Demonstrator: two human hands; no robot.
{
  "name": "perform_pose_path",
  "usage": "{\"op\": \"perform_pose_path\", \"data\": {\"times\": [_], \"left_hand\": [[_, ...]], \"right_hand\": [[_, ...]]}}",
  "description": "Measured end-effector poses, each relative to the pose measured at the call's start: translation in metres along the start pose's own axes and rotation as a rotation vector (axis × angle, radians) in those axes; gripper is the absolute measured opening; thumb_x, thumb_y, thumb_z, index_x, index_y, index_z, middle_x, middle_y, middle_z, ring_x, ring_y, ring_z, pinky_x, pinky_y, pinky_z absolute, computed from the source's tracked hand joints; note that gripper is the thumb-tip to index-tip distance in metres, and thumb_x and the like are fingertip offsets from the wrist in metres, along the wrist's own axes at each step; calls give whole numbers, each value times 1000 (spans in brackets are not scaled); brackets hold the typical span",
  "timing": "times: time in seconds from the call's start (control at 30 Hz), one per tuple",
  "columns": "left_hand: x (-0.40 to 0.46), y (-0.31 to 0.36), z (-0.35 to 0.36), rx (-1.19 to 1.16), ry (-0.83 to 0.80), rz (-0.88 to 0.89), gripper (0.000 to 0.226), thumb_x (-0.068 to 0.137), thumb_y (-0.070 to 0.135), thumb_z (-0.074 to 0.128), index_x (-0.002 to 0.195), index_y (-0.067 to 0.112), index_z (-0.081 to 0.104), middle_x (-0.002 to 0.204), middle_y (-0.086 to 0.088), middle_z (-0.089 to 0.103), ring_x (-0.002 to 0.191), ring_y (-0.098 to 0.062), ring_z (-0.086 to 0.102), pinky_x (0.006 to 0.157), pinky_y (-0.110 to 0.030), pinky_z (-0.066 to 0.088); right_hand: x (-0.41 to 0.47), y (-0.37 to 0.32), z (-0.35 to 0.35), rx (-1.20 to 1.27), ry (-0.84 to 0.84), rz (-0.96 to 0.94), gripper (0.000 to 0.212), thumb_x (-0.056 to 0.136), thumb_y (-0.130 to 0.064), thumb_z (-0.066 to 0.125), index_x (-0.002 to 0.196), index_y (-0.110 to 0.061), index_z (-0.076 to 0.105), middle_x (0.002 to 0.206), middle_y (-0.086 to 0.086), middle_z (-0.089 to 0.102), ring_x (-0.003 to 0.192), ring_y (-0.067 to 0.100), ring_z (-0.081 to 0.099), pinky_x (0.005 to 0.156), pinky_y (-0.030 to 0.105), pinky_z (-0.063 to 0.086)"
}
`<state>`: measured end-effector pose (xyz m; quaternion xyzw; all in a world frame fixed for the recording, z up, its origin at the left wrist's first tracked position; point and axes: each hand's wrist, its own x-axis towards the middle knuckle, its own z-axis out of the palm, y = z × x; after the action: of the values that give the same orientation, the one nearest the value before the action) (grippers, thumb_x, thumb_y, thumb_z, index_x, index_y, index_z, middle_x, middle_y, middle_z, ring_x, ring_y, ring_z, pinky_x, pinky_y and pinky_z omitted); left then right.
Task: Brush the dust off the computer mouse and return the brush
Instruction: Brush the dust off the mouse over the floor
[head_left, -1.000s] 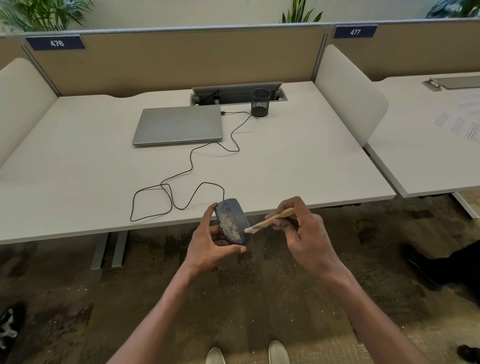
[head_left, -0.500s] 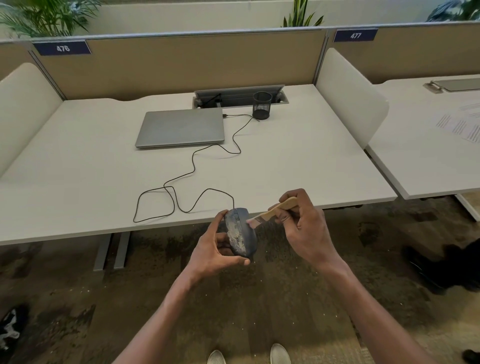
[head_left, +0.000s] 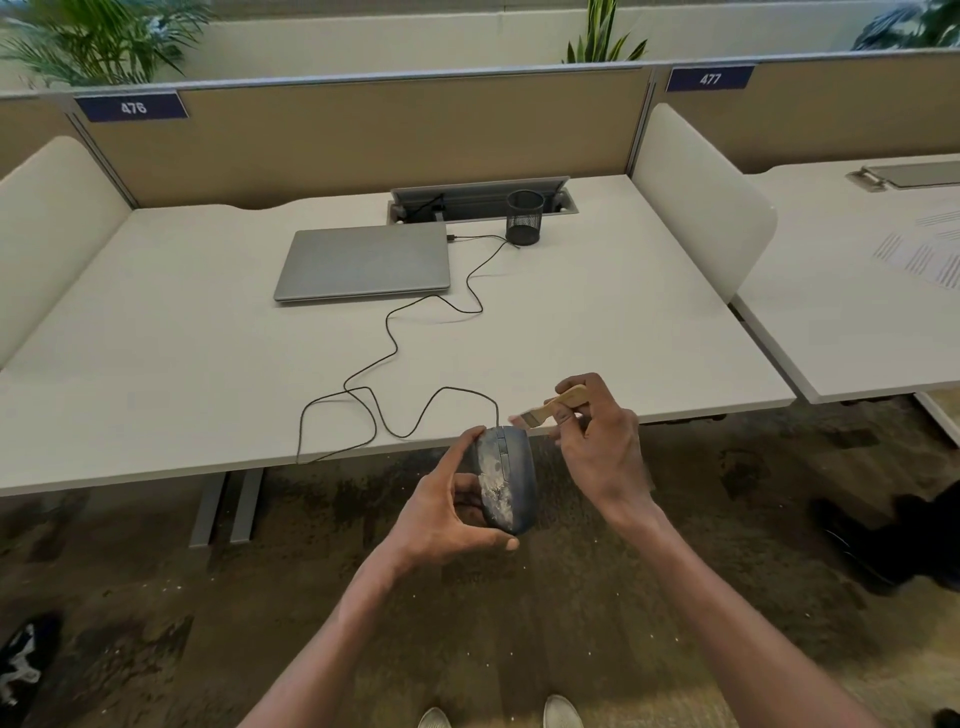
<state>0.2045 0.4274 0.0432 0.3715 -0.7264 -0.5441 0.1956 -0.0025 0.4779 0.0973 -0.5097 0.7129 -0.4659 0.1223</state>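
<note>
The laptop lies at the back of the worktop. The pen cup stands to its right. The cable runs forward to the mouse, held before the worktop edge.

head-worn view (single, wide), looking down, near desk

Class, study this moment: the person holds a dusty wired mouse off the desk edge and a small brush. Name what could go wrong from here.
1. The left hand holds the mouse beyond the desk edge, over the carpet; a slip in its grip could drop it.
2. White dust remains on the mouse; brushing there likely sends it onto the carpet.
3. The mouse cable loops loosely to the laptop; pulling the mouse away could tug it.
</note>
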Motion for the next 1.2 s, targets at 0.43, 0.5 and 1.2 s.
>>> {"op": "perform_pose_path", "data": {"times": [0.43,0.5,1.2], "left_hand": [[0,10,3,-44,-113,24,128,57,28,99,147,62,16,108,5,77,105,-9,72,87,-11,53],[0,11,2,-40,-119,18,128,57,29,99,148,62,15,108,9,76,105,-8,72,86,-9,52],[-20,14,67,-127,464,15,95,58,34,95,140,13,50,133,-2,60,123,-11,60,98,-32,57]], "right_hand": [[19,14,44,137,-40,295,14,94,-11,67,104,-20,64,91,-12,66,87,7,66,61,4,43],[17,15,48,129,-51,288,14,94,-12,67,105,-20,63,90,-15,64,84,4,63,61,5,43],[14,19,56,28,267,508,10,98,-14,59,108,-12,57,85,0,58,78,21,59,64,40,55]]}}
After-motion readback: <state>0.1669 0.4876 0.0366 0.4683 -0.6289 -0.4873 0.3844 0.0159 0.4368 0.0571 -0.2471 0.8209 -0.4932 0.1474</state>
